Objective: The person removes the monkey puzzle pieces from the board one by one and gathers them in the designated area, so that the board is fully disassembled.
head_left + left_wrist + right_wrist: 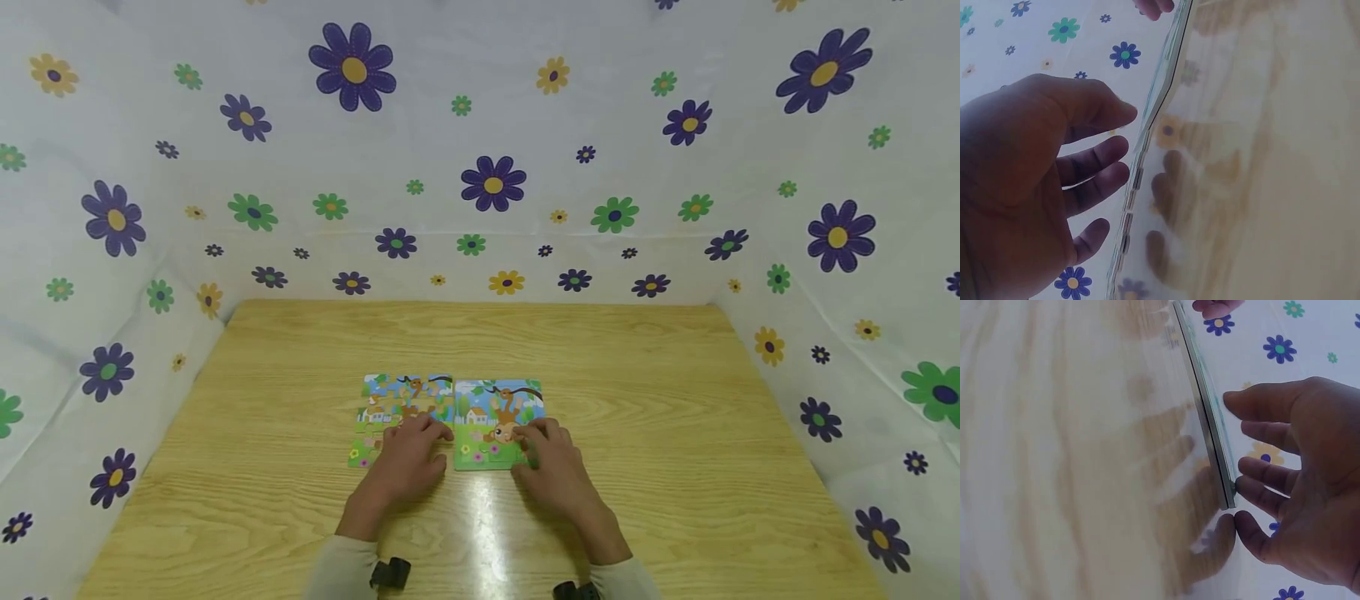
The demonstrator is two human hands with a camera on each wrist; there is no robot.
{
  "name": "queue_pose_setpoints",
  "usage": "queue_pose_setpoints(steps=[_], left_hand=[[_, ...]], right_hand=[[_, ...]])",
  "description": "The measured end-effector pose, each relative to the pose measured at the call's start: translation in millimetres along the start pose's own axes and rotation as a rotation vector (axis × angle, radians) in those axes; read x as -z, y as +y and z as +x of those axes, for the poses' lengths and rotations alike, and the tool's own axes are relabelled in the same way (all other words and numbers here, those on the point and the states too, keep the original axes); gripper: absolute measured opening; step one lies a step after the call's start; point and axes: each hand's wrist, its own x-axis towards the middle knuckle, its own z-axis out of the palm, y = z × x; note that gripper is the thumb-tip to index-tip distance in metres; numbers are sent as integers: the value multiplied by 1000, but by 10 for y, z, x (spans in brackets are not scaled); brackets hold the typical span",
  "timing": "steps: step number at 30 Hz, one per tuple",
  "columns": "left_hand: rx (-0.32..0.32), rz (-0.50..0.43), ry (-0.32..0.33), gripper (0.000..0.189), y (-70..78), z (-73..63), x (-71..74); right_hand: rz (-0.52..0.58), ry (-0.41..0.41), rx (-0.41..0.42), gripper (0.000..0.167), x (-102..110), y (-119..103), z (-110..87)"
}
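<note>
Two flat pictures of a monkey hanging from a branch lie side by side. The left one is a jigsaw puzzle (375, 412) whose pieces are laid out with gaps between them. The right one is a smooth picture board (472, 425), seen edge-on as a thin slab in the right wrist view. My left hand (408, 458) is over the puzzle's lower right part, fingers loosely bent and nothing gripped; it hides some pieces. My right hand (558, 471) lies at the board's right side, its fingers relaxed and spread, with fingertips right at the board's surface and edge.
A wood-grain table (660, 392) carries both pictures. White cloth (427, 100) with purple, green and yellow flowers encloses it at the back and on both sides. Dark wrist cameras (392, 573) sit at both sleeve cuffs.
</note>
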Motion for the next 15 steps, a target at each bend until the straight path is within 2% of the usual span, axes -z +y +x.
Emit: queue_pose_setpoints(steps=[6,10,15], left_hand=[[-16,-12,-24,28,85,49,-41],[-35,13,-30,26,159,108,-100],[-71,53,-48,27,256,174,-160]], right_hand=[[75,38,-33,40,51,56,29],[3,62,-40,39,76,84,24],[-104,41,-52,41,91,85,1]])
